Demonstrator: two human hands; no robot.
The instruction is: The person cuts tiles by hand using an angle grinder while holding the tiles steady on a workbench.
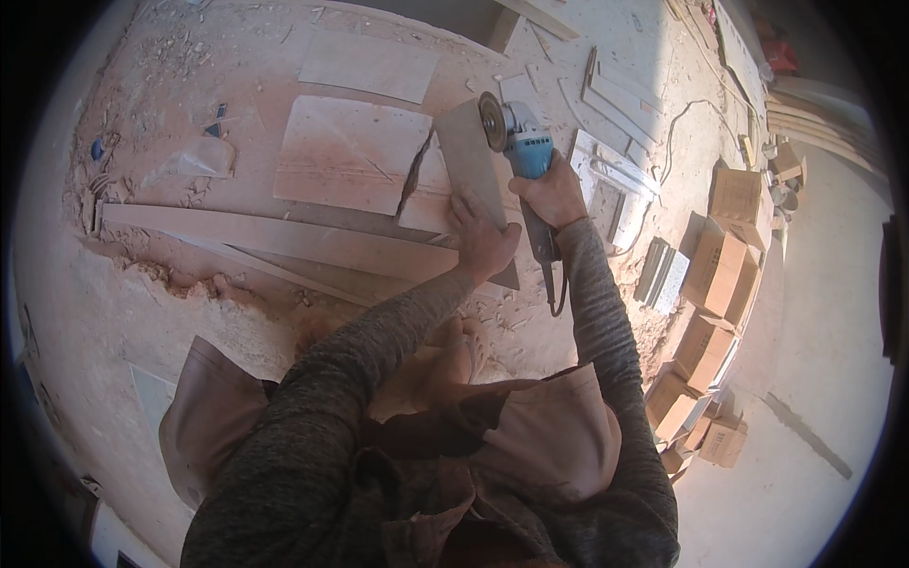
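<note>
A dusty, pinkish-grey concrete floor point(114, 312) carries everything here, strewn with chips and offcuts. On it lies a large square pale tile point(346, 156), cracked along its right edge, and below it a long narrow beige tile plank point(275, 241) runs across. To the right, brown cardboard boxes point(715, 275) stand in a curved row along the floor's edge, well apart from the cutting.

Leaning over the cracked tile is a narrow grey rectangular tile strip point(471, 156), tilted on its long axis. The left hand point(481, 239) lies on its lower end, fingers spread flat and pressing down, apparently to steady it against the blade.

The right hand point(551, 194) is wrapped fully around the body of a blue handheld angle grinder point(526, 151), fingers closed tight. Its round cutting disc point(491, 121) meets the strip's upper right edge, held edge-on, probably to cut along that side.
</note>
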